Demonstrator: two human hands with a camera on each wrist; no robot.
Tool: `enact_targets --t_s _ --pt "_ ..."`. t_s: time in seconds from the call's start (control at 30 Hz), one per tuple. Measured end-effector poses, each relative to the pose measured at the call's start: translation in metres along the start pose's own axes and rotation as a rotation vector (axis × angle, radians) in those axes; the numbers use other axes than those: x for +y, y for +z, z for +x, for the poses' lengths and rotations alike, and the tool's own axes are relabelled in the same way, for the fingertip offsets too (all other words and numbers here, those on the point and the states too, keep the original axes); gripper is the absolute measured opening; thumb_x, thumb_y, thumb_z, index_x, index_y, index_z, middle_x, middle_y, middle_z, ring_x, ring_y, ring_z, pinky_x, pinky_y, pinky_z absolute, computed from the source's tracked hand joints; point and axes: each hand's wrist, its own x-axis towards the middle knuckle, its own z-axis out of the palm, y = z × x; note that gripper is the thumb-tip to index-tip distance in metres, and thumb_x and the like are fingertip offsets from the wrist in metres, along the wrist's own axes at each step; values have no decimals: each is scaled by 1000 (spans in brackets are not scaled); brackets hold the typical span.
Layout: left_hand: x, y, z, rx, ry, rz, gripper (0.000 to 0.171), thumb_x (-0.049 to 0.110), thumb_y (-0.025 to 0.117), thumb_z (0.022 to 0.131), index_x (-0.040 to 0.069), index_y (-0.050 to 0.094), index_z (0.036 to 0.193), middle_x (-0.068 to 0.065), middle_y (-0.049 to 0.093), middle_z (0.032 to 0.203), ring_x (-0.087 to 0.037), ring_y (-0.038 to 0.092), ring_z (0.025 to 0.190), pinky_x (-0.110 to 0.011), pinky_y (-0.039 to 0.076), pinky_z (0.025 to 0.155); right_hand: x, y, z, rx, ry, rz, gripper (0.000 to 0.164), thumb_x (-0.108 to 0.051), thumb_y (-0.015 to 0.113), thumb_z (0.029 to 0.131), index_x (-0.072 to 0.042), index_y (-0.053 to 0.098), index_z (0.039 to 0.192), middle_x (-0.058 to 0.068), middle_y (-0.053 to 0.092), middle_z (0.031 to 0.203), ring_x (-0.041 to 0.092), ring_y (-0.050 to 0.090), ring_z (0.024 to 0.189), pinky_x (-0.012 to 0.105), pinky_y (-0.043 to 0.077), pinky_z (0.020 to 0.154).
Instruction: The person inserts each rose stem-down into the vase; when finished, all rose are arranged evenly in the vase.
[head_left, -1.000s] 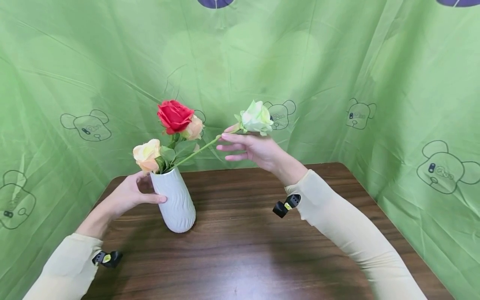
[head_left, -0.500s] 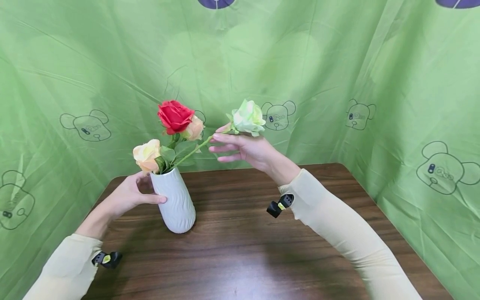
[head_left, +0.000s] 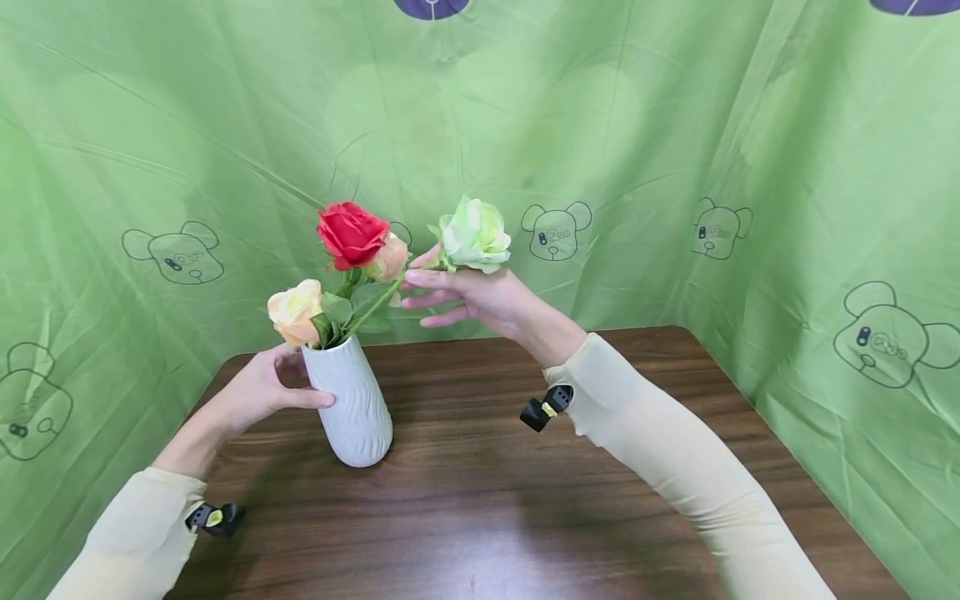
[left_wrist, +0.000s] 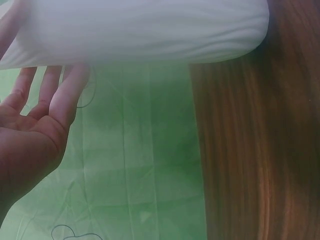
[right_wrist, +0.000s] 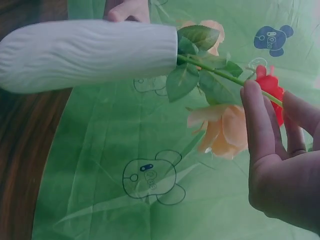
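A white vase [head_left: 351, 408] with wavy ridges stands on the table, left of the middle. My left hand [head_left: 258, 385] grips its upper part, thumb across the front; in the left wrist view the fingers [left_wrist: 67, 95] reach behind the vase [left_wrist: 150, 32]. With my right hand [head_left: 480, 296] I pinch the stem of a pale green rose [head_left: 476, 235], just below the bloom. That stem [right_wrist: 220, 74] slants down into the vase mouth in the right wrist view. A red rose [head_left: 352, 235], a peach rose [head_left: 295, 312] and another peach bloom [head_left: 388, 257] stand in the vase among green leaves.
The dark wooden table [head_left: 465, 500] lies under the vase. Green cloth [head_left: 600, 125] printed with bear heads hangs close behind the table and along both sides. Each wrist carries a small black camera [head_left: 546, 408].
My right hand has moved left toward the vase, bringing the pale green rose with it; less of its stem shows above the rim. My left hand and the vase stay in place.
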Motion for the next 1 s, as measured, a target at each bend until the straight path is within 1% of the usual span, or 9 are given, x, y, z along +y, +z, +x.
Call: enact_targets --t_s 0.17,0.33,0.47,0.67,0.73,0.8,0.9,1.0 --pt "-2 0 0 8 6 1 69 28 88 81 7 54 137 -11 66 119 -21 59 109 -31 49 85 2 9 5 6 21 11 16 -8 70 96 -3 64 111 25 68 117 38 70 103 54 57 82" --pt "-2 0 0 12 14 -5 69 27 88 80 8 55 137 -11 66 118 -19 60 107 -31 49 85 7 17 9 -9 25 18 16 -6 70 96 -4 64 111 19 71 112 37 71 102 56 56 84" --pt "-3 -1 0 12 19 -14 68 26 88 80 9 55 137 -11 67 118 -19 61 107 -31 50 85 11 25 12 -42 8 3 17 -5 69 97 -2 62 112 20 70 113 38 71 102 55 56 84" --pt "-5 -1 0 9 12 -20 68 27 89 80 9 55 137 -11 67 117 -21 61 107 -32 50 85 24 36 21 -67 33 -11 13 -6 67 98 -3 64 110 21 68 112 38 70 102 51 57 85" --pt "-5 -1 0 8 7 -20 70 28 89 80 10 54 138 -10 67 118 -21 61 108 -32 50 86 30 40 24 -56 41 0 13 -7 67 98 -2 65 111 21 69 110 41 70 103 51 57 85" --pt "-5 0 0 4 14 -19 72 28 88 81 10 52 140 -11 66 120 -22 60 110 -33 50 86 35 44 25 -39 55 9 16 -10 66 100 -2 65 113 18 69 108 41 69 104 50 57 85" --pt "-5 1 0 2 17 -20 73 28 88 81 10 51 141 -11 66 122 -23 60 110 -33 50 86 44 49 26 -9 73 23 20 -12 65 100 -2 64 118 16 70 108 39 70 103 47 58 85" --pt "-5 1 0 1 15 -22 73 28 88 81 10 51 141 -11 66 121 -23 60 110 -33 51 86 51 54 26 14 84 26 22 -11 66 100 -1 64 119 15 71 108 37 70 102 46 58 83"
